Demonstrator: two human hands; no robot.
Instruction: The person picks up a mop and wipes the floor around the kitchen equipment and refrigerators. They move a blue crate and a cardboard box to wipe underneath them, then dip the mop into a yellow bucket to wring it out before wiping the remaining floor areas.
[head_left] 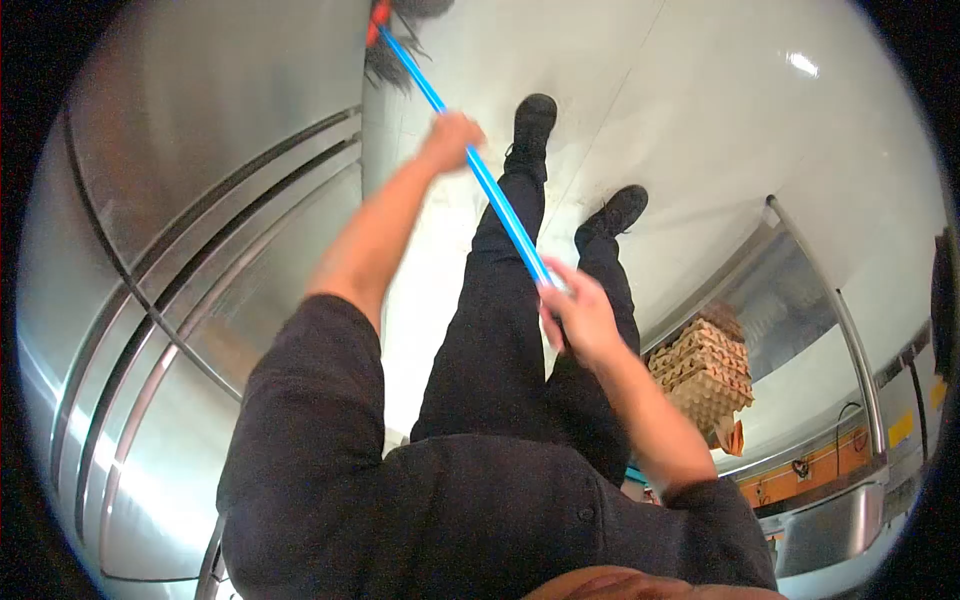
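Gripping blue broom handle (490, 190) two-handed: my left hand (452, 138) fisted low near bristles (385, 62) for steering, right hand (580, 318) clamped at upper end for leverage over floor (700, 110).

Blue broom handle (480, 172), black shoes (533, 118)
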